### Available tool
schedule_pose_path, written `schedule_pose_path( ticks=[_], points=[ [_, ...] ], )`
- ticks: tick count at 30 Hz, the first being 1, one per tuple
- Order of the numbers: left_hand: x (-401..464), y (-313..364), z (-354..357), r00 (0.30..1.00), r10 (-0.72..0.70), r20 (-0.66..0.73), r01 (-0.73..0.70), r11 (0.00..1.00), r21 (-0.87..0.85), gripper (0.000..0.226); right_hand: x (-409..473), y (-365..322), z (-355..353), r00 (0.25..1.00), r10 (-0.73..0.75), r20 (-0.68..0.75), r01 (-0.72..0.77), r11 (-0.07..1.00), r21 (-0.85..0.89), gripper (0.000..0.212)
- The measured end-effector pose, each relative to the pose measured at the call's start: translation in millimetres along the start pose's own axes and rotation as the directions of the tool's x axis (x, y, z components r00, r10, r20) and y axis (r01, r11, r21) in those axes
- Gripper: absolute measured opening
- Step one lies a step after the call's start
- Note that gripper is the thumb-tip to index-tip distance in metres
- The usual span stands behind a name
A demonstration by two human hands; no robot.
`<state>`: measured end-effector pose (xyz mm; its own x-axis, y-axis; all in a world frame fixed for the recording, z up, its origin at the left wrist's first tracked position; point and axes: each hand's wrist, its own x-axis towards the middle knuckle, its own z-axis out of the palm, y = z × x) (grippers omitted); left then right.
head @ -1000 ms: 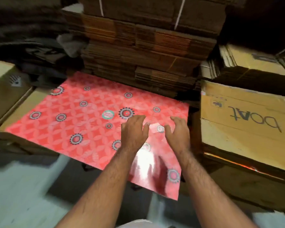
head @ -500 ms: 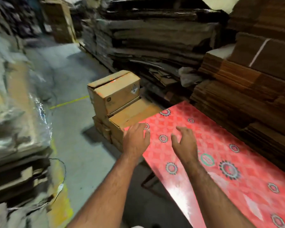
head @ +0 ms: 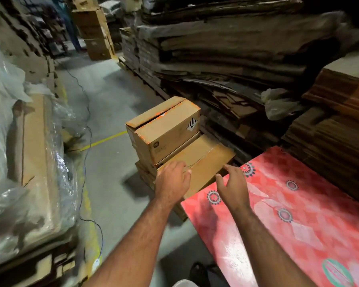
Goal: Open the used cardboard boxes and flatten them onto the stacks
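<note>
Cardboard box [head: 164, 129] upright, long axis up-right

Small square "mi" logo printed on the front face of the upright brown cardboard box [head: 163, 129], near its lower left corner; lines beneath too small to read. Black-and-white striped diamond hazard label [head: 192, 124] at the upper right corner.

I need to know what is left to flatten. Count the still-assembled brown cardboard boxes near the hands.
2. One upright brown cardboard box stands on the pile; a lower, flatter brown box lies under the left hand. More beneath may be hidden.
</note>
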<state>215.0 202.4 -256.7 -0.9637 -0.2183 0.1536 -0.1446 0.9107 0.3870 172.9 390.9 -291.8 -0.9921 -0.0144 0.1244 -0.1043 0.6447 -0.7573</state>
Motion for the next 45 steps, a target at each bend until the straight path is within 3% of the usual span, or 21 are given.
schedule_pose_path(
  ticks=[10,19,23,27,29,32,35,37,39,41,45],
  points=[
    [144,-72,-1,0.994,0.021,0.110,-0.032,0.994,0.101,0.037,113,-50,94,0.994,0.094,0.064,-0.097,0.994,0.046,0.045],
    [294,-224,43,0.965,0.076,0.253,-0.116,0.982,0.147,0.035,201,-96,257,0.960,0.245,0.132,-0.250,0.968,0.019,0.051],
    [372,-304,64,0.940,0.083,0.332,-0.139,0.979,0.149,0.044,247,-122,346,0.907,0.383,0.176,-0.387,0.922,-0.013,0.059],
    [434,-376,81,0.935,0.059,0.350,-0.122,0.980,0.160,0.049,283,-138,426,0.780,0.569,0.260,-0.580,0.814,-0.040,0.071],
    [460,-403,90,0.939,0.009,0.343,-0.072,0.983,0.169,0.054,293,-137,458,0.707,0.647,0.286,-0.664,0.746,-0.046,0.073],
    [495,-434,102,0.923,-0.148,0.355,0.114,0.987,0.116,0.073,302,-125,496,0.594,0.738,0.320,-0.768,0.639,-0.047,0.084],
    [526,-472,123,0.828,-0.356,0.434,0.386,0.922,0.019,0.107,306,-108,523,0.525,0.785,0.328,-0.832,0.555,0.004,0.103],
    [539,-498,138,0.772,-0.423,0.475,0.513,0.856,-0.071,0.126,304,-98,534,0.520,0.793,0.317,-0.852,0.507,0.129,0.100],
    [542,-510,140,0.754,-0.417,0.507,0.565,0.806,-0.177,0.110,299,-94,537,0.528,0.784,0.327,-0.849,0.469,0.244,0.084],
    [538,-500,126,0.761,-0.372,0.531,0.585,0.749,-0.313,0.082,296,-99,529,0.552,0.782,0.289,-0.824,0.458,0.333,0.085],
    [532,-467,99,0.767,-0.307,0.564,0.631,0.523,-0.574,0.054,299,-135,487,0.584,0.796,0.159,-0.735,0.436,0.518,0.074]
  ],
)
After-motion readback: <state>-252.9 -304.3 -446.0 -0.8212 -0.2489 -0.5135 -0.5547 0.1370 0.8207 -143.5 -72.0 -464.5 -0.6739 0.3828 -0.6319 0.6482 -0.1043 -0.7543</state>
